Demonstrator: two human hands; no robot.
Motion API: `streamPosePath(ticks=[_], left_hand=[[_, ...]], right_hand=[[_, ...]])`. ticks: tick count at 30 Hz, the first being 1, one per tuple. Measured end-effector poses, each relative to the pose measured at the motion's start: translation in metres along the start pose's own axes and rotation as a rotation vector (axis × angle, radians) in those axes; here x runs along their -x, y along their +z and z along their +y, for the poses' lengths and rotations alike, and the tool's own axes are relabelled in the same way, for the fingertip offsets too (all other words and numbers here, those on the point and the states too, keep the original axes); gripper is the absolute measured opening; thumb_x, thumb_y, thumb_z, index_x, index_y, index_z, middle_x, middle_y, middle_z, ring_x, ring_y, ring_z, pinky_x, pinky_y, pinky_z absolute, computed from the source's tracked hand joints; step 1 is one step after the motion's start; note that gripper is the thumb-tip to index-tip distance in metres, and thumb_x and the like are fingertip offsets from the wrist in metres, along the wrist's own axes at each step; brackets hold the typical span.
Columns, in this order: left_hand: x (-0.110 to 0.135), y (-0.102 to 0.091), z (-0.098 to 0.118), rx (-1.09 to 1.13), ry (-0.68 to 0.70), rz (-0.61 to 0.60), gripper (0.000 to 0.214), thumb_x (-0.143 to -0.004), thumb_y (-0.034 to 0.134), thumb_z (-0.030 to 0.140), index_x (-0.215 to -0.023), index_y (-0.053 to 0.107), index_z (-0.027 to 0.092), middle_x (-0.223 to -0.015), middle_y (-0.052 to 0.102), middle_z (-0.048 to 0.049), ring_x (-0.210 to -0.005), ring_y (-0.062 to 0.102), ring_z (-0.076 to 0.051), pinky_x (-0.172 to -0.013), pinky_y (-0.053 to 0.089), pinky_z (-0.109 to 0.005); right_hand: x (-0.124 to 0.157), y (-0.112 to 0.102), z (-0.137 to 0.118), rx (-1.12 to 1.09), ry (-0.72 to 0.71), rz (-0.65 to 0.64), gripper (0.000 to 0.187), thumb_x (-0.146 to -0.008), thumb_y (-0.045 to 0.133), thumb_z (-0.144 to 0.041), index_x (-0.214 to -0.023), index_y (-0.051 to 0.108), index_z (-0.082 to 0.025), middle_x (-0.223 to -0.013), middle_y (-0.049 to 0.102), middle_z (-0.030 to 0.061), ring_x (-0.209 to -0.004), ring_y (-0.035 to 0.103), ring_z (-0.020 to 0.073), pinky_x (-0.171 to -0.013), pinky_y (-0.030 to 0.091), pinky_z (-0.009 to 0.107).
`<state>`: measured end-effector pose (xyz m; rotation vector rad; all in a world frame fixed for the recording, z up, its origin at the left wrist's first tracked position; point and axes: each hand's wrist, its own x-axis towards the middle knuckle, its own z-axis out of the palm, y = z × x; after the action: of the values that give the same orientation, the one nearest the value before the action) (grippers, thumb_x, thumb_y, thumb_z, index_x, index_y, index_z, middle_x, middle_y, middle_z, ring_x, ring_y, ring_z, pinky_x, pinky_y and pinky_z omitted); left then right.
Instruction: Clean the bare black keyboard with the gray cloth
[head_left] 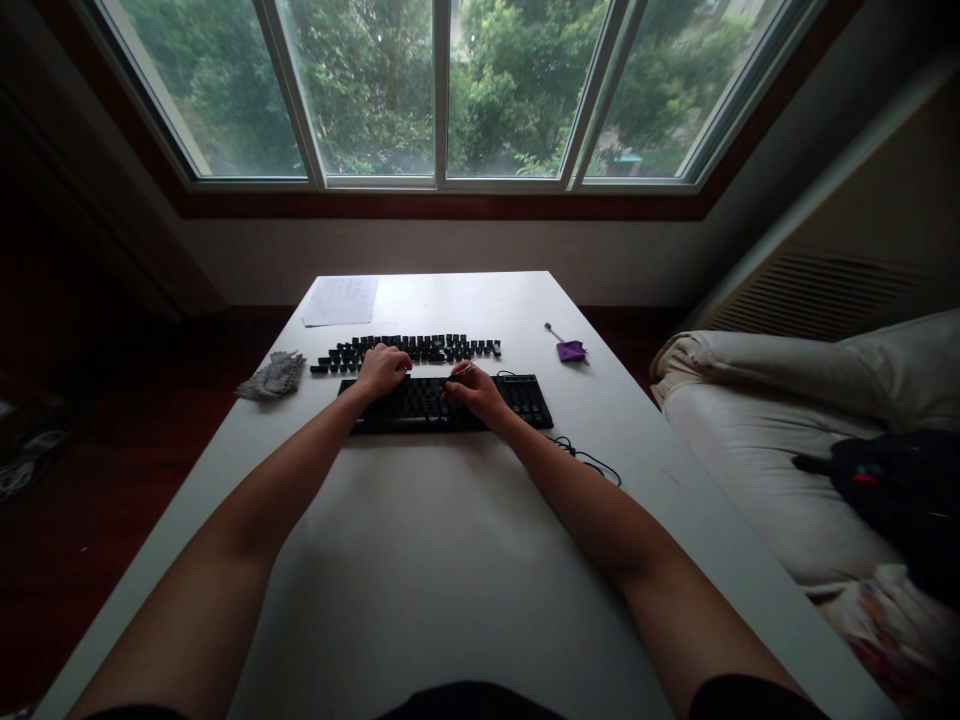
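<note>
A black keyboard (420, 408) lies across the white table, its key area bare of many caps. My left hand (385, 368) rests on the keyboard's upper left part, fingers bent and slightly apart, holding nothing that I can see. Over the middle of the keyboard, my right hand (474, 390) is closed in a pinch on a thin, light-coloured stick-like tool (466, 368); its tip and exact kind are too small to tell. Just beyond the keyboard, loose black keycaps (450, 347) stand in rows, partly hidden by my left hand.
A crumpled grey cloth (273, 376) lies at the table's left edge. Printed paper (341, 300) is at the far left corner. On the right are a purple cloth (571, 351), a small brush-like stick (553, 329) and a black cable (589, 460). A pale sofa (750, 450) stands alongside.
</note>
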<state>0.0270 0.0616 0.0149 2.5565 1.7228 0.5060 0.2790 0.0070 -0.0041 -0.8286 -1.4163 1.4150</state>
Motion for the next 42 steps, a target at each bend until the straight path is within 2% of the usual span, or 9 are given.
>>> streamPosePath(ticks=[3,6,10,15,22,30,38,42], left_hand=[[0.003,-0.001,0.004,-0.036,0.011,0.002,0.018,-0.086,0.062,0.023,-0.091,0.078,0.027,-0.097,0.075,-0.006,-0.097,0.057,-0.029,-0.085,0.04,-0.043],[0.006,-0.001,0.008,-0.057,0.0,0.013,0.019,-0.085,0.062,0.023,-0.097,0.077,0.027,-0.098,0.075,-0.0071,-0.097,0.057,-0.03,-0.084,0.039,-0.043],[0.007,-0.006,0.008,-0.056,-0.008,-0.038,0.023,-0.082,0.068,0.026,-0.104,0.076,0.029,-0.099,0.074,-0.0063,-0.099,0.056,-0.031,-0.085,0.039,-0.043],[0.008,-0.011,0.006,-0.067,0.02,-0.084,0.025,-0.079,0.073,0.029,-0.104,0.075,0.03,-0.102,0.072,-0.0061,-0.101,0.055,-0.031,-0.086,0.038,-0.042],[0.007,-0.009,0.005,-0.12,0.056,-0.048,0.019,-0.08,0.072,0.032,-0.099,0.076,0.029,-0.105,0.071,-0.0079,-0.107,0.052,-0.032,-0.087,0.036,-0.044],[-0.005,-0.008,0.006,-0.148,0.081,-0.062,0.015,-0.085,0.065,0.03,-0.092,0.078,0.027,-0.103,0.072,-0.0093,-0.107,0.051,-0.032,-0.09,0.034,-0.047],[-0.007,-0.001,0.01,-0.143,0.114,0.008,0.021,-0.086,0.061,0.029,-0.1,0.077,0.027,-0.108,0.07,-0.0103,-0.111,0.051,-0.033,-0.095,0.035,-0.049],[-0.009,0.0,0.009,-0.123,0.127,-0.043,0.024,-0.081,0.067,0.026,-0.103,0.076,0.031,-0.113,0.069,-0.0085,-0.116,0.048,-0.034,-0.098,0.033,-0.049]], right_hand=[[0.001,0.002,-0.002,-0.015,0.021,0.002,0.042,-0.071,0.079,-0.042,-0.095,0.048,-0.024,-0.076,0.068,-0.0036,-0.066,0.068,0.0158,-0.061,0.055,0.027],[0.001,0.004,-0.001,-0.049,0.046,-0.009,0.042,-0.07,0.08,-0.039,-0.094,0.049,-0.023,-0.076,0.069,-0.0034,-0.065,0.069,0.0153,-0.06,0.055,0.026],[0.001,0.003,-0.002,-0.076,0.158,-0.096,0.041,-0.068,0.082,-0.034,-0.09,0.05,-0.022,-0.07,0.068,-0.0039,-0.064,0.071,0.017,-0.061,0.058,0.027],[0.004,0.002,-0.007,-0.035,0.273,-0.197,0.033,-0.075,0.078,-0.028,-0.092,0.051,-0.02,-0.074,0.074,0.0025,-0.066,0.074,0.0189,-0.059,0.058,0.026],[0.007,0.007,-0.014,-0.037,0.297,-0.162,0.027,-0.079,0.075,-0.02,-0.091,0.05,-0.02,-0.072,0.075,0.0021,-0.064,0.074,0.0174,-0.058,0.058,0.024],[0.007,0.007,-0.015,-0.041,0.298,-0.147,0.028,-0.079,0.075,-0.019,-0.091,0.05,-0.02,-0.071,0.074,0.002,-0.062,0.073,0.0173,-0.057,0.058,0.024],[0.006,0.005,-0.013,-0.042,0.289,-0.162,0.03,-0.078,0.078,-0.023,-0.091,0.05,-0.02,-0.07,0.074,0.0021,-0.061,0.073,0.0173,-0.056,0.057,0.024],[0.005,0.004,-0.01,-0.042,0.278,-0.167,0.03,-0.078,0.078,-0.023,-0.091,0.05,-0.02,-0.07,0.075,0.0019,-0.061,0.073,0.0171,-0.056,0.057,0.023]])
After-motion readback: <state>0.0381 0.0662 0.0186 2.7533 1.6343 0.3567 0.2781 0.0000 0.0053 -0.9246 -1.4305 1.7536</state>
